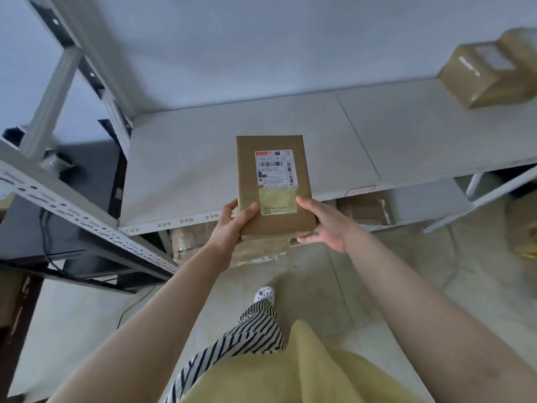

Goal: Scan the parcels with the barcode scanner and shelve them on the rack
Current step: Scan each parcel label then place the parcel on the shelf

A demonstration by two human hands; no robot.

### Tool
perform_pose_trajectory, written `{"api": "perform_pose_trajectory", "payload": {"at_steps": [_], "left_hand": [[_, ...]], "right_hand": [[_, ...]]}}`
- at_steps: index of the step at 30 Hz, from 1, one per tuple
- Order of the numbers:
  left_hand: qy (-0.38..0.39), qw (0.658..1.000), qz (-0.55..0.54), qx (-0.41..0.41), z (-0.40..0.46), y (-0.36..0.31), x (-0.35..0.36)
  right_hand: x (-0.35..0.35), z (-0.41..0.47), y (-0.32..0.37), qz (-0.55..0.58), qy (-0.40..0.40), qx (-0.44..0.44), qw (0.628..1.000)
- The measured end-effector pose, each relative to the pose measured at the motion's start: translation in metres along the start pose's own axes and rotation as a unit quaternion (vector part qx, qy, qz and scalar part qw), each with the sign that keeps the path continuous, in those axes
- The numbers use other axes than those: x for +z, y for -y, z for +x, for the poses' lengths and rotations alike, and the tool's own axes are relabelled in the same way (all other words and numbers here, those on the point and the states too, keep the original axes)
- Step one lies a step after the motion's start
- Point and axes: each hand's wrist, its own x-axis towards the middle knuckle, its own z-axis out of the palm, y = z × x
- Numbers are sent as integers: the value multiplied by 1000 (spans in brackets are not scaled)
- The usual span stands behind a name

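A flat brown cardboard parcel with a white barcode label and clear tape is held over the front part of the white rack shelf. My left hand grips its near left corner, thumb on top. My right hand holds the near right corner, thumb on top and fingers beneath. The parcel's far end reaches over the shelf board; whether it touches the board I cannot tell. No barcode scanner is in view.
Another taped brown parcel sits at the shelf's far right. Number tags 222 to 219 run along the shelf's front edge. More boxes lie on the lower shelf. A grey perforated rack beam crosses at the left. Tiled floor lies below.
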Motion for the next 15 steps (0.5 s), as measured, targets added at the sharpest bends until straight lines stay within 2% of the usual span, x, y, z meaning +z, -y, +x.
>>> {"api": "perform_pose_trajectory", "payload": {"at_steps": [5,15], "left_hand": [[44,999,-7,-26,60,-25,44],[107,994,33,-12,152,-85,135]], "right_hand": [[-55,27,25,18,-15,-5,1000],[-158,56,77,60,-58,-25,996]]}}
